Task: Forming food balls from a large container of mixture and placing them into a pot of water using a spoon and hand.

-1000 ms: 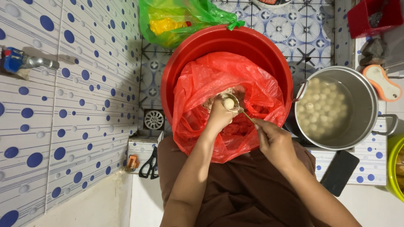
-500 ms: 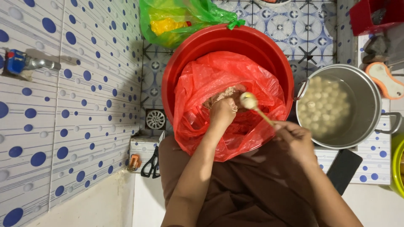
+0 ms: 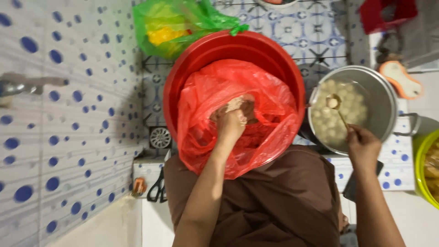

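A large red basin point(image 3: 192, 68) lined with a red plastic bag point(image 3: 270, 119) sits in front of me. My left hand point(image 3: 231, 123) reaches into the bag and is closed around a lump of pale paste point(image 3: 235, 104). My right hand point(image 3: 362, 145) grips a thin spoon point(image 3: 337, 110). The spoon's bowl carries a pale ball point(image 3: 333, 101) over a metal pot point(image 3: 384, 98) full of several pale balls in water.
A green plastic bag point(image 3: 183, 23) lies behind the basin. Black scissors point(image 3: 157, 187) and a small orange item point(image 3: 138, 186) rest on the tiled floor at the left. A yellow-green container point(image 3: 423, 169) stands at the right edge, with a dark phone point(image 3: 351, 188) by my right forearm.
My right hand has carried the spoon with a ball from the bag over to the pot at the right. My left hand stays in the bag on the paste.
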